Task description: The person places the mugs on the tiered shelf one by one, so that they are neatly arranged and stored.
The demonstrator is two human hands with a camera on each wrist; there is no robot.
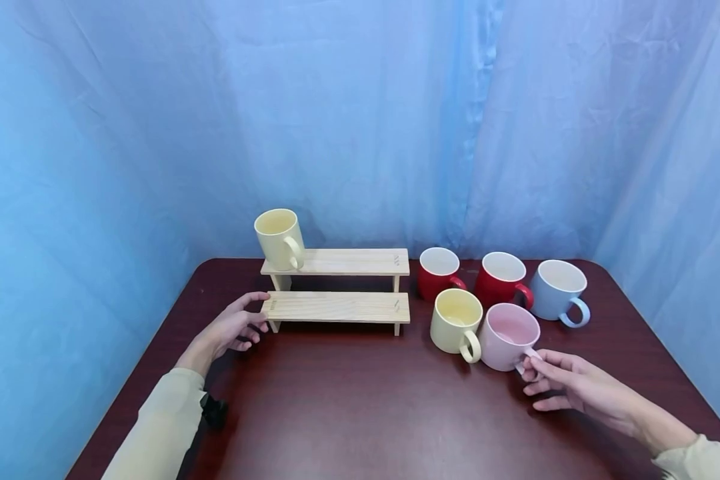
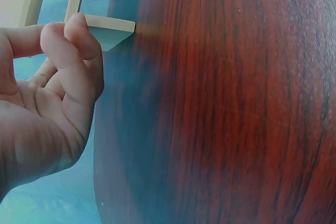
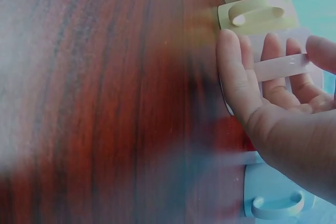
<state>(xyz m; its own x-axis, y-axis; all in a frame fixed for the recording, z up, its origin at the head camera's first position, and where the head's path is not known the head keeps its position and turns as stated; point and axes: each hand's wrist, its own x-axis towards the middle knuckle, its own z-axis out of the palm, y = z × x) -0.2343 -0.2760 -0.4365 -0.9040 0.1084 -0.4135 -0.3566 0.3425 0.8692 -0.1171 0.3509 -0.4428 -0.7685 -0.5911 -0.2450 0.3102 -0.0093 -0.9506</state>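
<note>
My left hand (image 1: 231,328) holds the left end of the lower step of a two-tier wooden shelf (image 1: 336,307), thumb at its front corner and index finger at its top. A pale yellow mug (image 1: 280,248) stands upright on the upper step's left end. At the right, my right hand (image 1: 576,387) pinches the handle of a pink mug (image 1: 507,343) between thumb and fingers. This handle (image 3: 281,67) also shows among the fingers in the right wrist view. Another pale yellow mug (image 1: 453,327) stands just left of the pink one.
Behind them, two red mugs with white insides, one on the left (image 1: 435,283) and one nearer the middle (image 1: 497,287), stand beside a light blue mug (image 1: 555,297). The dark wood table (image 1: 360,400) reaches back to blue curtains (image 1: 360,133).
</note>
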